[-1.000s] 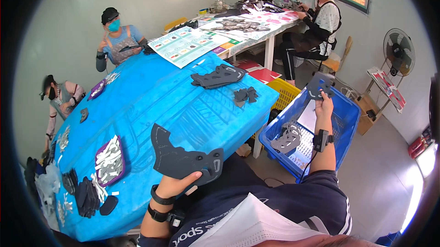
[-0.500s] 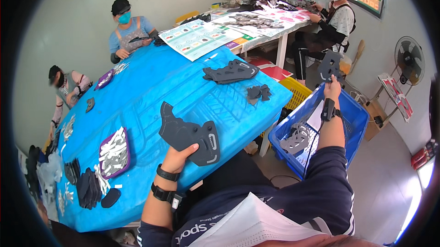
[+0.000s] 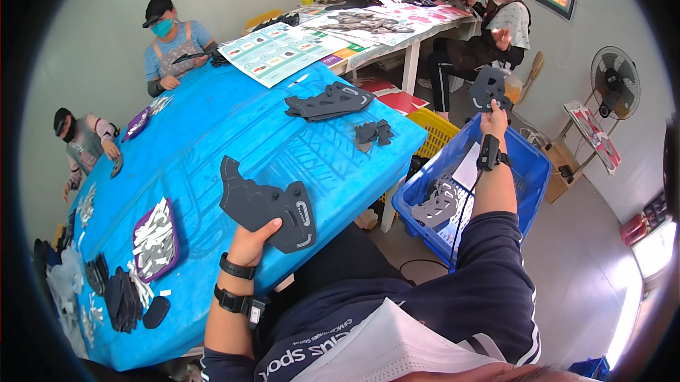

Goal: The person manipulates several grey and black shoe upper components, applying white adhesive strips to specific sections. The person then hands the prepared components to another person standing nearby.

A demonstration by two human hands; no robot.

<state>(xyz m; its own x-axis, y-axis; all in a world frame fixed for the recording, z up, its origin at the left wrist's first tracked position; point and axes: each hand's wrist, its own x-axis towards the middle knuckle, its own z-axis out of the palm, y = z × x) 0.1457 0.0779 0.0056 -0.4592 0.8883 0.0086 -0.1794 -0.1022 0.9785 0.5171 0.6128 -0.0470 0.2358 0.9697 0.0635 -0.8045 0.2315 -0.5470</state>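
Note:
My left hand (image 3: 251, 244) grips a dark grey shoe upper piece (image 3: 251, 205) with its thumb on top, over the near edge of the blue-covered table (image 3: 212, 134). That piece is flat and curved, with two dark round studs and a pale outlined mark. Stretched out to the right, my right hand (image 3: 494, 121) is closed on the lower edge of another dark grey upper piece (image 3: 487, 90). It is above the far rim of a blue plastic crate (image 3: 535, 201). Inside the crate are grey cut-out pieces (image 3: 438, 203) and a white sheet.
Stacked upper pieces (image 3: 329, 102) and small dark scraps (image 3: 373, 134) lie on the table. A purple tray (image 3: 175, 251) holds white strips; dark pads (image 3: 124, 300) are beside it. A yellow crate (image 3: 432, 130) stands by the blue one. Three co-workers sit around; a fan (image 3: 615, 83) is at right.
The view has turned slightly right, so the scene sits further left. Both hands keep their pieces. The far-left co-worker's hand now reaches a dark piece; the far-right co-worker has raised a hand.

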